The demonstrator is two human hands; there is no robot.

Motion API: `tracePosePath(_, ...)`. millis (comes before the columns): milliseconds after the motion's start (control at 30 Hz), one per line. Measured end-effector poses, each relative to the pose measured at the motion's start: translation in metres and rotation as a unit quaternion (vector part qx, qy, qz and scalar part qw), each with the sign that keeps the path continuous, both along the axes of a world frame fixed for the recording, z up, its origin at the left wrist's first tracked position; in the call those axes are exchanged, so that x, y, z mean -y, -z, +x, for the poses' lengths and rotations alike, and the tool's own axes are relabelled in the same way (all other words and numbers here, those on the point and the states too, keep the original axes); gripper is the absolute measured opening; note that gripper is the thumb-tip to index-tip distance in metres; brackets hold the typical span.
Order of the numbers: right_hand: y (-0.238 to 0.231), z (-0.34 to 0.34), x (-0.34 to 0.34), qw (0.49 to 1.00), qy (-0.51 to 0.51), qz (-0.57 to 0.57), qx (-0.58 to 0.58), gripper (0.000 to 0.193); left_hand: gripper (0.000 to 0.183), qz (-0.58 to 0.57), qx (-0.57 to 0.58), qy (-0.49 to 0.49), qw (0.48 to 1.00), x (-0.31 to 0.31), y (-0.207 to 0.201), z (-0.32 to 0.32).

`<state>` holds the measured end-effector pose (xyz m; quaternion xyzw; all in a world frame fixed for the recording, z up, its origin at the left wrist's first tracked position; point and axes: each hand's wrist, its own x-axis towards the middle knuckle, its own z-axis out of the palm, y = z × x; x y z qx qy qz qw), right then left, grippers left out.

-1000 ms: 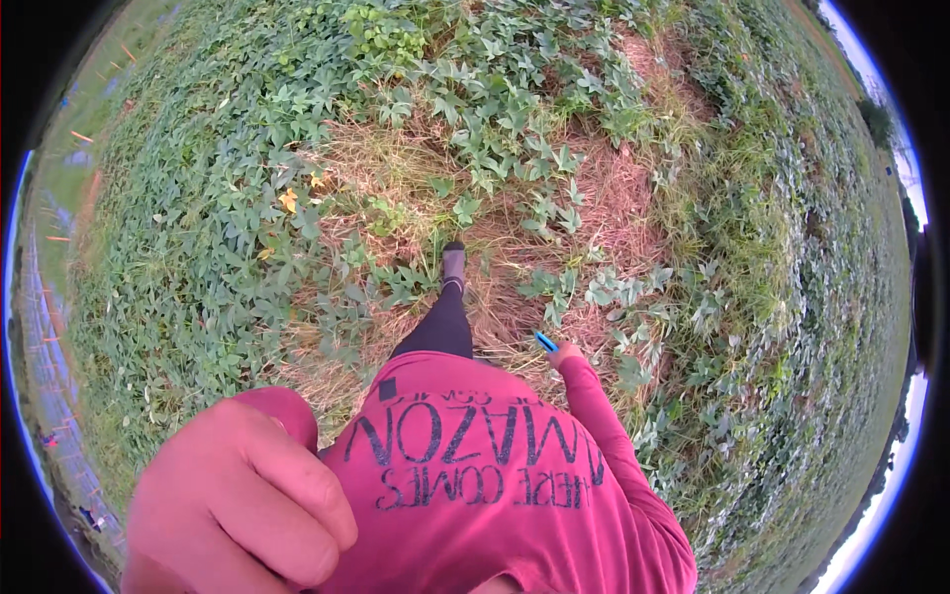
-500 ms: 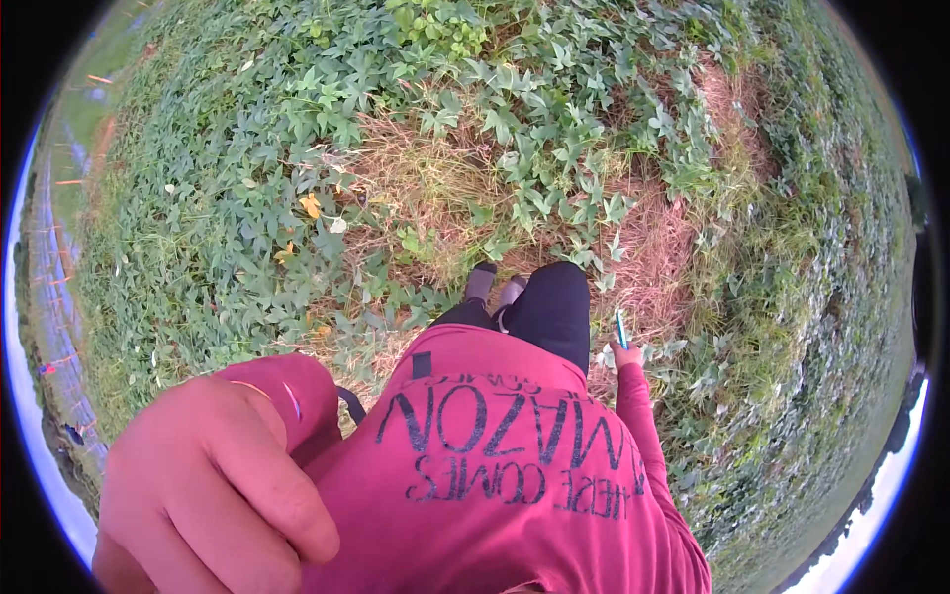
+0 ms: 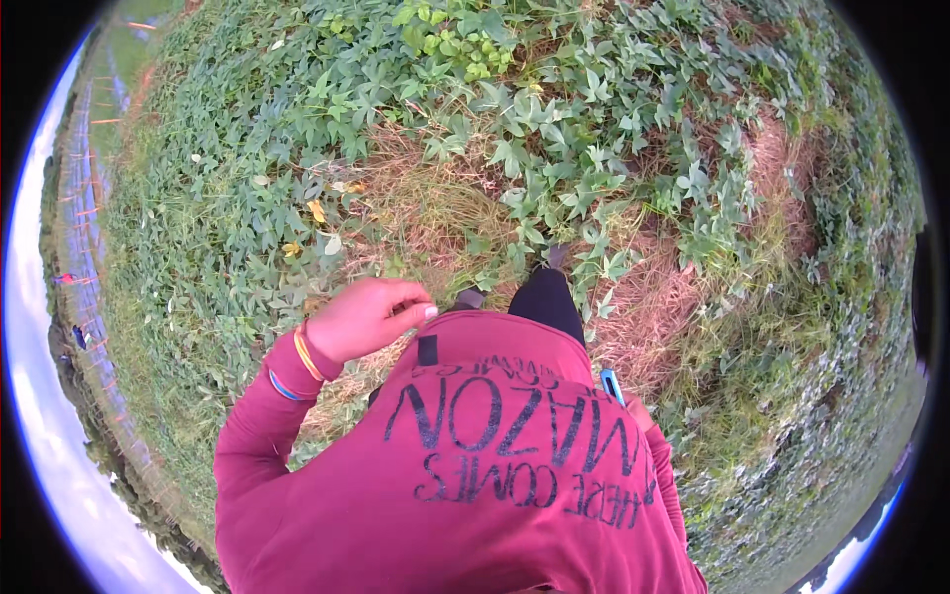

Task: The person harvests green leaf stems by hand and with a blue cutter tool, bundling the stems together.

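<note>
My left hand [image 3: 371, 317] is in front of my waist, its back turned up. The fingers are curled in near the thumb, and nothing shows between them. Yellow, white and blue bands [image 3: 302, 364] circle that wrist over the red sleeve. Low at my right side, my right hand [image 3: 639, 412] is closed around a slim blue tool [image 3: 612, 385]. One end of it sticks up past the hand; the rest is hidden, so its exact kind cannot be told. The hem of my red shirt [image 3: 505, 342] lies between the two hands.
Leafy green vines [image 3: 247, 188] cover the ground around me. Patches of dry brown grass [image 3: 648, 307] lie in front of my feet and to the right. Long pale strips with orange markers [image 3: 89, 218] run along the far left.
My left hand has moved away from close to the camera, down and forward to my waist. My right hand, with the blue tool, has drawn back toward my side.
</note>
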<state>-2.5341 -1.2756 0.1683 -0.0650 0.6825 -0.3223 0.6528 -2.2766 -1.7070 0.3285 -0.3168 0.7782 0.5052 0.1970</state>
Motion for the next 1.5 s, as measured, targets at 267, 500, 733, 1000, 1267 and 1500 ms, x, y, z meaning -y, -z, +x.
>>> tracePosePath(267, 0.034, -0.119, 0.027, 0.992, -0.108, -0.060, 0.030, 0.031, 0.028, 0.108, 0.158, -0.040, 0.981, -0.028, 0.050, -0.023)
tracePosePath(500, 0.032, -0.200, 0.075, 0.993, -0.097, -0.015, 0.069, 0.026, 0.027, 0.152, 0.131, -0.238, 0.950, -0.019, 0.064, -0.025)
tracePosePath(733, 0.104, -0.228, 0.124, 0.981, -0.116, 0.028, 0.154, 0.023, 0.034, -0.230, -0.018, -0.224, 0.947, -0.039, 0.108, -0.021)
tracePosePath(1000, 0.153, -0.206, 0.264, 0.913, -0.395, -0.036, 0.098, 0.041, 0.039, 0.106, 0.147, -0.306, 0.934, -0.002, 0.105, 0.030)
tracePosePath(1267, 0.075, -0.040, 0.527, 0.981, -0.184, -0.023, -0.050, 0.024, 0.033, 0.306, -0.167, -0.774, 0.529, 0.093, 0.208, 0.134)
tracePosePath(1500, 0.148, 0.006, 0.592, 0.952, -0.286, 0.082, -0.065, 0.030, 0.048, 0.074, 0.160, -0.624, 0.761, 0.024, 0.362, 0.197)
